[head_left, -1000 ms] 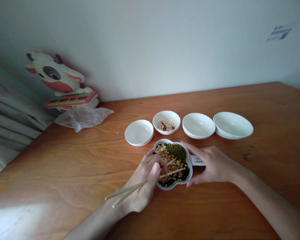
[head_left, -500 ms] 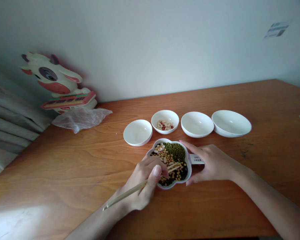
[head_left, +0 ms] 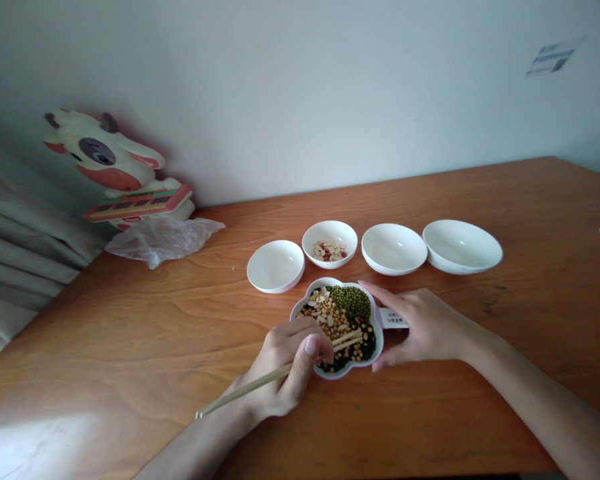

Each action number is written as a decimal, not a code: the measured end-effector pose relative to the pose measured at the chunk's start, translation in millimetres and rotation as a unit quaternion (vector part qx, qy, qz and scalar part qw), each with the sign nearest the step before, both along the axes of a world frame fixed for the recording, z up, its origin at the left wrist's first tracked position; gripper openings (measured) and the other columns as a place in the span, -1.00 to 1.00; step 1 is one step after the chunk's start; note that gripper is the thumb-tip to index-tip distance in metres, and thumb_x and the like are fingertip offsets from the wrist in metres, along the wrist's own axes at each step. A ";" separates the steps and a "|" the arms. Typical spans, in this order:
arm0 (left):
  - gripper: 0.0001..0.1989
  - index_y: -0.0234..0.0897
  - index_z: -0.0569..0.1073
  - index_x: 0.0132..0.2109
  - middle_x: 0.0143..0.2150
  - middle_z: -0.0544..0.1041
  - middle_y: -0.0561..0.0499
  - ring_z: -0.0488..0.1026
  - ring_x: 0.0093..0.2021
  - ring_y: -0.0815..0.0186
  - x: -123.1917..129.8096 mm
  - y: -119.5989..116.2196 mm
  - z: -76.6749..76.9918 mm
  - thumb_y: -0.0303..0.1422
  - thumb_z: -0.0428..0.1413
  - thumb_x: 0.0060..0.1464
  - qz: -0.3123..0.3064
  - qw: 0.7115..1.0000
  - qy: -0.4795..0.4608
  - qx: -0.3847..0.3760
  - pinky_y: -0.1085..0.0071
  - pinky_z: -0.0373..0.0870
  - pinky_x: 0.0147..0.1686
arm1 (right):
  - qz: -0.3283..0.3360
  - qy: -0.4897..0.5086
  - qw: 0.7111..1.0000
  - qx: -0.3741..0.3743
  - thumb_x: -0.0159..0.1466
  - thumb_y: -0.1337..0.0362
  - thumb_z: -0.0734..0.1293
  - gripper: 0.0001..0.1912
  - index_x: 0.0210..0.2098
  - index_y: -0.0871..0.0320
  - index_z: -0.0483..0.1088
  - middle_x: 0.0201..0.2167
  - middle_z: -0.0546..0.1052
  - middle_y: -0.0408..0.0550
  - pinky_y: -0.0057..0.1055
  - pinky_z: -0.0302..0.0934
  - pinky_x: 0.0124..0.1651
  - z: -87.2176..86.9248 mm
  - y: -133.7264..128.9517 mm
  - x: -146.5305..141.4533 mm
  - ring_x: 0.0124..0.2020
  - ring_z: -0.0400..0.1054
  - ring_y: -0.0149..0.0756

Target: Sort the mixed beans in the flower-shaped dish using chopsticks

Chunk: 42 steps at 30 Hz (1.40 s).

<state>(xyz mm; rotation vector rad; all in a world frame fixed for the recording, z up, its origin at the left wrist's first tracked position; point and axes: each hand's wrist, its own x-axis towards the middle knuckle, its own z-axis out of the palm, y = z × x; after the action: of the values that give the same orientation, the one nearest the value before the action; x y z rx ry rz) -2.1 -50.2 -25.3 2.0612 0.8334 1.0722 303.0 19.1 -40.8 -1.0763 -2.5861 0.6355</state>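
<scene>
My left hand (head_left: 293, 363) is closed round a pair of wooden chopsticks (head_left: 240, 391), their tips down among the beans in a flower-shaped dish (head_left: 377, 340). The dish holds green mung beans (head_left: 353, 300), yellow soybeans (head_left: 337, 319), dark beans or seeds (head_left: 347, 357) and a few pale peanut halves (head_left: 321, 295). At its right side my right hand (head_left: 423, 327) grips it, thumb near the lower rim and index finger along the upper rim. A white label (head_left: 393, 318) shows between the dish and my palm. My left fingers hide the dish's lower left part.
Behind the dish stand white bowls in a row: a left bowl (head_left: 276, 267), a bowl with peanut pieces (head_left: 329, 233), a third bowl (head_left: 395, 247) and a right bowl (head_left: 463, 245). A cow toy (head_left: 125, 167) and a plastic bag (head_left: 167, 241) are at the back left by the wall.
My left hand has shifted slightly left and down, and the chopsticks' tips have moved a little to the right among the beans. My right hand and the dish stay in place.
</scene>
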 end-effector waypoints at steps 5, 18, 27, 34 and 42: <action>-0.51 -0.28 0.56 -0.19 -0.32 0.58 -0.07 0.50 -0.31 0.29 -2.0 2.0 -5.4 -0.21 -0.14 0.63 -0.007 0.999 -0.014 0.050 0.35 0.44 -0.19 | -0.002 -0.003 1.000 0.002 0.06 -0.43 0.57 0.40 0.63 0.12 0.06 0.12 0.74 0.22 -0.09 0.55 -0.05 -1.3 0.8 0.0 -0.01 0.72 0.20; -0.36 -0.27 0.51 -0.25 -0.31 0.55 -0.09 0.46 -0.27 0.23 -9.8 5.9 7.8 -0.02 -0.26 0.62 -0.040 0.998 -0.001 -0.039 0.27 0.38 -0.13 | 0.001 0.024 1.000 -0.007 0.06 -0.38 0.60 0.36 0.63 0.06 0.08 0.02 0.77 0.11 -0.14 0.52 -0.12 -2.3 1.5 0.0 -0.11 0.72 0.14; -0.46 -0.27 0.47 -0.19 -0.27 0.50 -0.06 0.40 -0.25 0.23 -8.2 6.5 9.4 -0.08 -0.23 0.63 -0.070 0.997 0.035 0.007 0.27 0.33 -0.14 | -0.005 0.002 1.000 -0.025 0.08 -0.43 0.56 0.38 0.63 0.15 0.07 0.01 0.77 0.18 -0.08 0.52 -0.12 0.5 0.2 -1.3 -0.14 0.71 0.18; -0.43 -0.28 0.46 -0.20 -0.27 0.48 -0.07 0.39 -0.24 0.23 -5.8 6.4 13.6 -0.06 -0.24 0.63 -0.098 0.994 0.049 -0.009 0.29 0.33 -0.17 | -0.005 0.002 1.000 -0.022 0.07 -0.43 0.57 0.36 0.62 0.07 0.08 0.06 0.75 0.20 -0.13 0.52 -0.16 1.6 0.0 -1.7 -0.10 0.71 0.19; -0.42 -0.28 0.50 -0.15 -0.23 0.48 -0.05 0.42 -0.22 0.27 -3.6 3.9 4.8 -0.06 -0.26 0.64 -0.066 0.997 0.021 -0.034 0.32 0.36 -0.13 | 0.003 0.015 1.000 -0.022 0.06 -0.44 0.57 0.35 0.60 0.05 0.09 0.07 0.75 0.20 -0.13 0.52 -0.17 -1.3 1.1 -1.5 -0.09 0.72 0.21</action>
<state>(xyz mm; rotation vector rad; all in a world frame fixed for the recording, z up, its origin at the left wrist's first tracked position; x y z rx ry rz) -5.7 -46.3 -20.5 2.0581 0.7340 0.9203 301.6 20.2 -42.1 -1.0641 -2.5619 0.7076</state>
